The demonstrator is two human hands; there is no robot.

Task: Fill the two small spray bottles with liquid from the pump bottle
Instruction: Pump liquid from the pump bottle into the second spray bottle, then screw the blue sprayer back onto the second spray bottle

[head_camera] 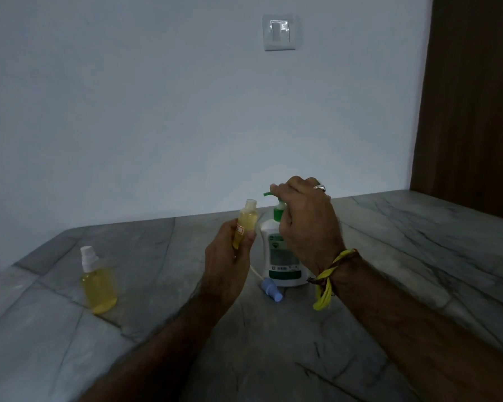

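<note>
My left hand (pixel 230 253) grips a small uncapped spray bottle (pixel 246 220) holding yellow liquid, tilted, its open neck just left of the pump spout. The white pump bottle (pixel 279 262) with a green pump head (pixel 273 195) stands on the grey marble counter (pixel 389 256). My right hand (pixel 305 219) sits on top of the pump head, fingers curled over it. A second small spray bottle (pixel 98 281), capped with a white sprayer and filled with yellow liquid, stands at the left. A blue sprayer cap (pixel 270 290) with its dip tube lies in front of the pump bottle.
A white wall with a light switch (pixel 279 31) rises behind the counter. A dark wooden panel (pixel 471 97) stands at the right. The counter's left edge drops away near the capped bottle.
</note>
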